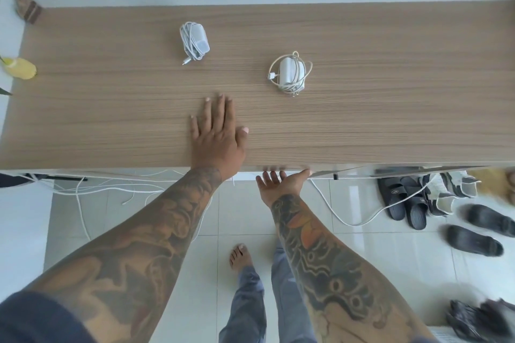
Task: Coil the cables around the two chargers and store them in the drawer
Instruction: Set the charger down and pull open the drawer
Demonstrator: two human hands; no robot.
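Both chargers lie on the long wood-grain table (362, 125), each with its cable already wound, which suggests the coiling is finished and only the storing remains. The flatter white charger with its thin white cable bundled alongside it (194, 41) sits toward the far middle of the table, one plug end poking out toward the near side; the white block charger with a cream cable looped loosely round it (290, 73) lies to its right and a little nearer, prongs pointing at the person. The two are well apart and neither is touched. The left hand (216, 136) lies flat on the table, palm down with fingers straight and slightly spread, probably to steady the body or brace the table while the other hand works below. The right hand (281, 182) is turned palm up just under the table's near edge, fingers straight and reaching beneath it, holding nothing; its placement reads as a reach for the drawer front (345, 170), a thin pale lip of which shows just under the edge to the right. Whether the fingers have yet found a pull cannot be told. Loose white cords (345, 220) trail over the white tiled floor (211, 220), and dark sandals (401, 203) stand to the right.
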